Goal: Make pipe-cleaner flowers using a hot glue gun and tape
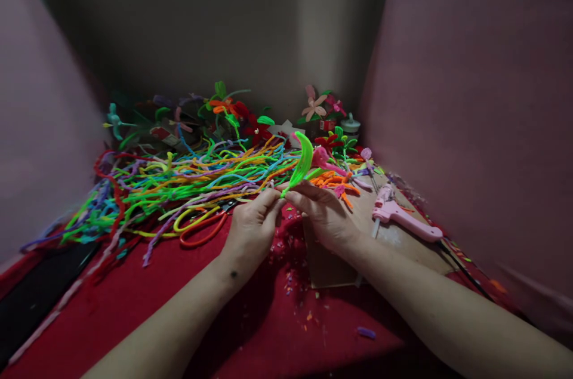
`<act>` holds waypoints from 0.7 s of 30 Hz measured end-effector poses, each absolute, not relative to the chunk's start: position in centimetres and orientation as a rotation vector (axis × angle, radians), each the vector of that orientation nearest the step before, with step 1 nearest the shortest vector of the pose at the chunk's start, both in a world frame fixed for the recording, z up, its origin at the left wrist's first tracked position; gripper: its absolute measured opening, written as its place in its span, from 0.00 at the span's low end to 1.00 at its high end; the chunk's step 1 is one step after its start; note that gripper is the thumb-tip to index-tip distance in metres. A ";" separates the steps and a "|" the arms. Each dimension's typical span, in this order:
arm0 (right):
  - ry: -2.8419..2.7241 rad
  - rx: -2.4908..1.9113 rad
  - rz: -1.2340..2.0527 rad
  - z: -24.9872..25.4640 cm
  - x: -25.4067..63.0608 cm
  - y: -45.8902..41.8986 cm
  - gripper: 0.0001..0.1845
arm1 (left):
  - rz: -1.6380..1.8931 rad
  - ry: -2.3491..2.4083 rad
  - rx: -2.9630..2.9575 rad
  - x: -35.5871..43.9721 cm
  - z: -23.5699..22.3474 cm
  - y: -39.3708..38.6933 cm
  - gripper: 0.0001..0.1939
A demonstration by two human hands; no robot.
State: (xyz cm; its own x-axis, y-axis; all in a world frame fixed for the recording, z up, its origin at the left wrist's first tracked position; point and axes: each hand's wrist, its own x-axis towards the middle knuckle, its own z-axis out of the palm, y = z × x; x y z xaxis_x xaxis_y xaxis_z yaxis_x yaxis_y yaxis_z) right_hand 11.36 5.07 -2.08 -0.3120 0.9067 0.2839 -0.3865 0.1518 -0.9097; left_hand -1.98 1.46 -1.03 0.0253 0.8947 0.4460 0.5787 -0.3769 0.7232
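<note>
A bright green pipe-cleaner leaf point(302, 159) stands upright between my two hands, its tip curving to the left. My left hand point(256, 221) pinches the narrow base of the leaf between thumb and fingers. From the other side, my right hand point(326, 215) also closes on that base, fingertips nearly touching those of the left. Behind the hands lies a thick heap of coloured pipe cleaners point(210, 173). Scissors with red and yellow handles point(203, 240) rest just left of my left hand, partly under the heap.
A pink glue gun point(405, 221) lies on a brown board point(331, 268) at the right, its cord running off right. Finished pipe-cleaner flowers point(314, 105) and a lidded jar point(350, 125) stand along the back wall. Scraps dot the red cloth point(250, 331); a black flat object point(40, 283) lies left.
</note>
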 end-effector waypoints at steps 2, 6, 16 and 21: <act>-1.278 -0.560 1.460 -2.3 11.5 5.3 0.05 | 1.288 1.424 1.812 -1.9 -0.5 1.4 0.09; -1.304 -0.516 1.452 -2.6 11.7 5.7 0.07 | 1.227 1.286 1.546 -1.6 0.2 1.3 0.12; -1.329 -0.391 1.412 -1.9 11.8 5.7 0.09 | 1.193 1.085 1.247 -1.8 0.5 1.1 0.14; -1.327 -0.365 1.407 -2.3 11.8 6.2 0.11 | 1.147 0.964 1.167 -2.1 0.6 1.2 0.14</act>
